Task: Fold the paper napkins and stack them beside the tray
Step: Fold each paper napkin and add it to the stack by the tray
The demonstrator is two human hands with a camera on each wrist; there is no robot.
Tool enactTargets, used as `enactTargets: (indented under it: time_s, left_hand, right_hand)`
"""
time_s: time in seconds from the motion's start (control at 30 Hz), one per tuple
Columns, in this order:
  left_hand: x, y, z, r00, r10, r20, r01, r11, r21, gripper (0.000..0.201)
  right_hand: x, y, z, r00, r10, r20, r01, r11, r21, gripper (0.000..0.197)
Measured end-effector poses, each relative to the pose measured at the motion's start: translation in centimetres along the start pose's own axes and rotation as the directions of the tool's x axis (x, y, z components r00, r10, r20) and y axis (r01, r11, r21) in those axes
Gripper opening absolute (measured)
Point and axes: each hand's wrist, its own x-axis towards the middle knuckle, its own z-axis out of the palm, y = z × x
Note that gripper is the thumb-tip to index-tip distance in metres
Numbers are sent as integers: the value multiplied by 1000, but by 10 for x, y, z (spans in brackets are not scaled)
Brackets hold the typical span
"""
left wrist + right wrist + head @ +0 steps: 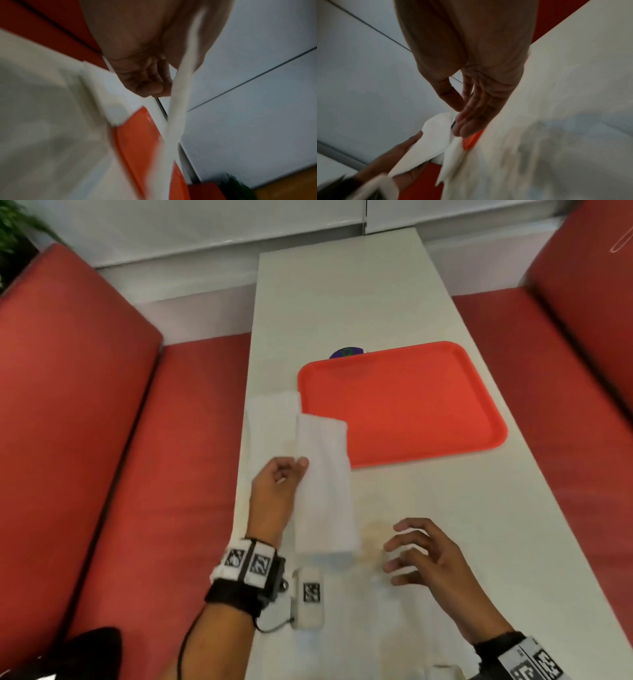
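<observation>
So closest to the camera, the right hand point(423, 556) hovers over the white table point(462, 508) with fingers spread and loose, holding nothing. A bit further up on the left, the left hand point(277, 487) pinches a folded napkin point(323, 484) by its long edge between thumb and fingers, keeping it lifted; its far corner overlaps the orange tray point(404, 402) in the head view. Just past that hand, another folded napkin point(272, 419) lies flat on the table right beside the tray's left edge. Red bench seats point(78, 412) run along both sides.
</observation>
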Motion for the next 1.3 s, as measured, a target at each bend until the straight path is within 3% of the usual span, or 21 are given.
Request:
enactTargets:
  time_s: [0.1, 0.23, 0.33, 0.43, 0.53, 0.63, 0.77, 0.9, 1.0, 1.1, 1.2, 1.3]
  left_hand:
    - [68, 2, -23, 996, 7, -92, -5, 1000, 26, 20]
    - [140, -9, -44, 978, 36, -204, 20, 964, 266, 27]
    - [161, -24, -51, 966, 33, -257, 95, 877, 470, 30]
    - [161, -27, -53, 970, 27, -242, 117, 820, 561, 37]
    - [142, -12, -57, 962, 78, -261, 98, 794, 600, 43]
    - [97, 7, -55, 961, 164, -223, -13, 831, 555, 29]
    - [10, -1, -28, 975, 217, 38, -204, 822, 531, 3]
    - [-69, -48, 12, 946, 130, 297, -279, 794, 540, 12]
    - [-112, -82, 39, 910, 45, 412, -310, 734, 604, 16]
    - [-136, -100, 59, 904, -16, 427, -314, 653, 689, 28]
    - [-146, -106, 72, 921, -33, 387, -305, 556, 773, 40]
    - [-147, -110, 79, 941, -19, 338, -286, 490, 823, 45]
  right_hand:
    - [3, 18, 5, 998, -48, -48, 37, 979, -202, 37]
    - [-1, 45, -4, 986, -84, -146, 1, 869, -495, 34]
    - [-5, 68, -13, 976, -113, -184, -49, 715, -698, 37]
    - [-6, 87, -16, 971, -155, -183, -68, 553, -830, 39]
    - [-4, 94, -17, 960, -217, -176, -61, 455, -889, 45]
    - [-2, 98, -21, 953, -273, -135, 4, 455, -890, 38]
    - [-1, 98, -26, 950, -295, -99, 56, 476, -878, 27]
    - [-6, 93, -36, 928, -366, -76, 123, 493, -861, 14]
    - [-11, 90, -47, 926, -376, -44, 158, 489, -858, 9]
    - [-15, 92, -59, 934, -356, -17, 158, 454, -877, 10]
    - [-22, 97, -72, 924, -377, -63, 99, 396, -913, 30]
    - [-26, 103, -79, 934, -356, -32, 92, 327, -940, 44]
